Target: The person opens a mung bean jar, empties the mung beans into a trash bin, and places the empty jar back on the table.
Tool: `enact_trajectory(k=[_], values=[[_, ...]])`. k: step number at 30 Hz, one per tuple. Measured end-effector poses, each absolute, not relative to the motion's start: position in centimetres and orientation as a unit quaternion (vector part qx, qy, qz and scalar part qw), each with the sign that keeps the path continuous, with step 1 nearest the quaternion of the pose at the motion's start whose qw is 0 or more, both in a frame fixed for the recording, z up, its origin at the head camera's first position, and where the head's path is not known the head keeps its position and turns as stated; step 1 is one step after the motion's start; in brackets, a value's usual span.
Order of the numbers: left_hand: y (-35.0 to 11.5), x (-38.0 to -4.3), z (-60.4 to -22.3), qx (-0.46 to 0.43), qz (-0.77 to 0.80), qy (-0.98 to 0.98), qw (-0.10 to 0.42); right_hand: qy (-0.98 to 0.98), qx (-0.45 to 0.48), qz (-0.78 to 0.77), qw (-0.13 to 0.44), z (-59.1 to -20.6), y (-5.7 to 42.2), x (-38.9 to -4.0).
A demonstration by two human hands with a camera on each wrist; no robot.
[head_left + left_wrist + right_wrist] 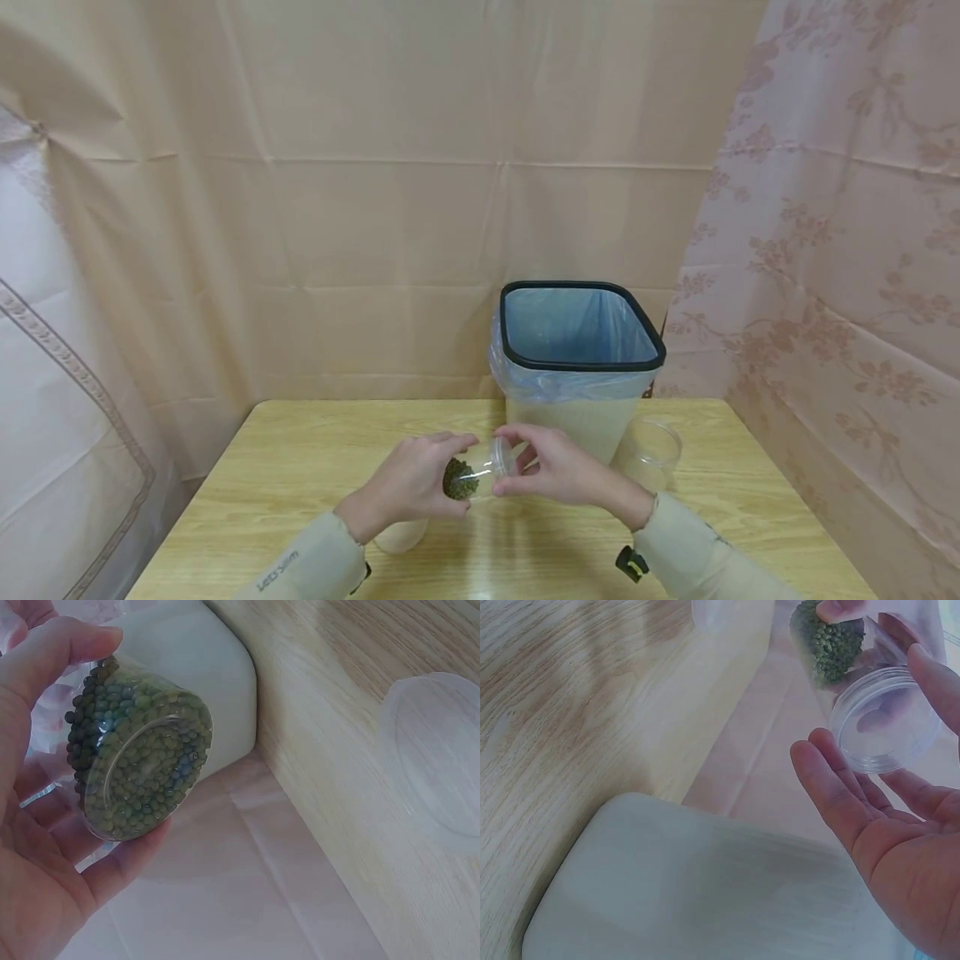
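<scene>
My left hand (420, 475) grips a clear plastic jar (483, 475), tilted onto its side above the table. Small green beans (150, 757) lie heaped at its bottom end, facing the left wrist camera. At the jar's other end, my right hand (551, 467) holds the clear round lid (885, 724) between thumb and fingers. That lid sits against the jar's mouth. Below my left forearm stands a translucent container (401, 537), partly hidden by the hand.
Behind my hands stands a pale bin (562, 412) with a black rim and a blue liner bag. To its right is another clear container (663, 446). The wooden table (330, 442) ends at a beige curtain (375, 250), with a floral one at the right.
</scene>
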State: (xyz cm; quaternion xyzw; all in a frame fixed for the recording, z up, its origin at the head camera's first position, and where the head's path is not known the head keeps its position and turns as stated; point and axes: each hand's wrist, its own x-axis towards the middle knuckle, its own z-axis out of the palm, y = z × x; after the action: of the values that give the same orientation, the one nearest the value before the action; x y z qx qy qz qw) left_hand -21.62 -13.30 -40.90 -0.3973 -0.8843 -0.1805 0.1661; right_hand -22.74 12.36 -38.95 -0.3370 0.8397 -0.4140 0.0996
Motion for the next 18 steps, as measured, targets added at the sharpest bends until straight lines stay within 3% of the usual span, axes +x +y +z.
enact_trajectory(k=[18], values=[[-13.28, -21.51, -40.72, -0.403, -0.161, -0.887, 0.159, 0.82, -0.371, -0.427, 0.089, -39.32, 12.39, -22.84]])
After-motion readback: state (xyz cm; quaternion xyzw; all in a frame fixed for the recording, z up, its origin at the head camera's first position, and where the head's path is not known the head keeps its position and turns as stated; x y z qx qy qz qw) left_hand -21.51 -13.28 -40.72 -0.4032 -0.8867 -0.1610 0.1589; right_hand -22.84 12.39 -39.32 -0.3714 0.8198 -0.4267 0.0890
